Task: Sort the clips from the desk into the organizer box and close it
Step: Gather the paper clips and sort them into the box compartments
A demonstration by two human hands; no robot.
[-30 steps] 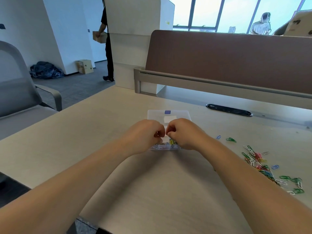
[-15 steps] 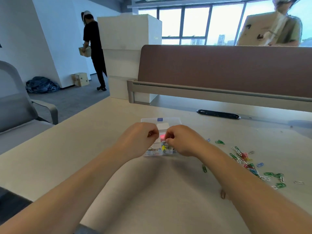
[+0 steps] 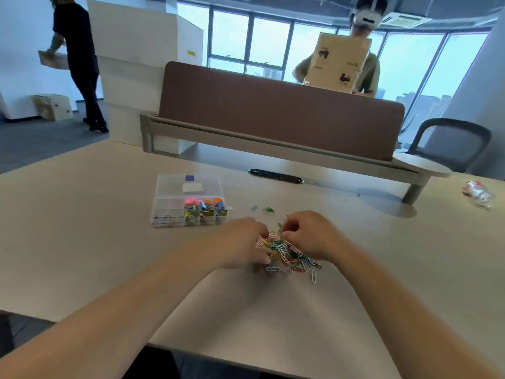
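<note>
A clear plastic organizer box (image 3: 169, 206) lies open on the desk, its lid flat behind it. Coloured binder clips fill its right compartments and a few metal clips lie in a left one. To its right is a heap of coloured paper clips (image 3: 289, 251). My left hand (image 3: 243, 242) and my right hand (image 3: 308, 233) rest on either side of the heap with fingers curled into it. I cannot tell what each finger pinches. Two stray clips, a blue paper clip (image 3: 254, 207) and a green paper clip (image 3: 268, 210), lie just beyond the heap.
A brown divider panel (image 3: 273, 110) on a grey rail runs across the back of the desk, with a black cable slot (image 3: 276, 176) before it. A crumpled plastic bottle (image 3: 478, 191) lies far right. One person stands behind the divider holding a cardboard box; another stands at far left.
Both hands have left the organizer box and moved right onto the heap of paper clips. The view has shifted right, so the box now shows uncovered at the left.
</note>
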